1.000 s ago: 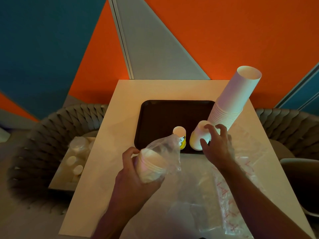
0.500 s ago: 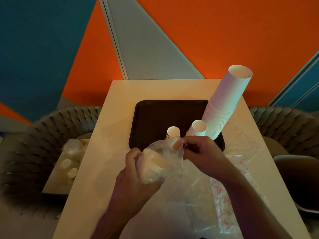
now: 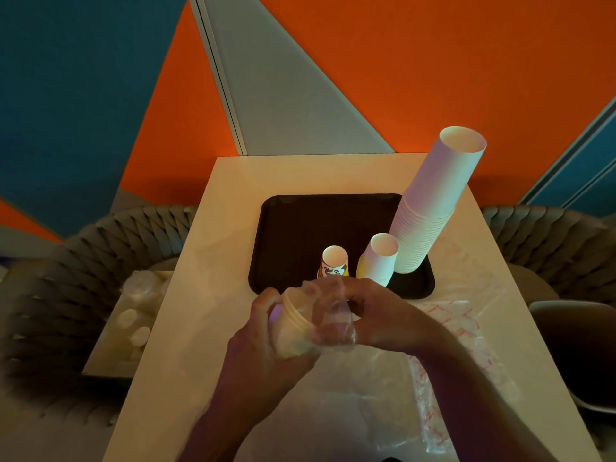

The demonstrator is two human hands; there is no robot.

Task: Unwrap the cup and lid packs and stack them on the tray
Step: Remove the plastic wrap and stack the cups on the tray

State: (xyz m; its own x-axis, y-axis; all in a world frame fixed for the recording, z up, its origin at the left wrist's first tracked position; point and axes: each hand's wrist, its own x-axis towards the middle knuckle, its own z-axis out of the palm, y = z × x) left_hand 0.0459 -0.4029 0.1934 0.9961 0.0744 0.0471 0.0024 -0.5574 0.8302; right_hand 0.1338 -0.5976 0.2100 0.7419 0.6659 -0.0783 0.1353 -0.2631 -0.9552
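My left hand grips a small pack of white cups still partly inside its clear plastic wrap. My right hand pinches that wrap at the pack's open end, just in front of the dark brown tray. On the tray stand a tall leaning stack of white cups, a shorter white stack and a small printed yellow cup stack, all upside down.
Empty clear wrappers, one with red print, lie on the table to my right and in front of me. A low side surface at the left holds more wrapped packs. Woven grey chairs flank the table.
My right hand left the short white stack on the tray and came back to the pack, where it now pinches the wrap. The left hand keeps its grip and has lifted the pack slightly forward.
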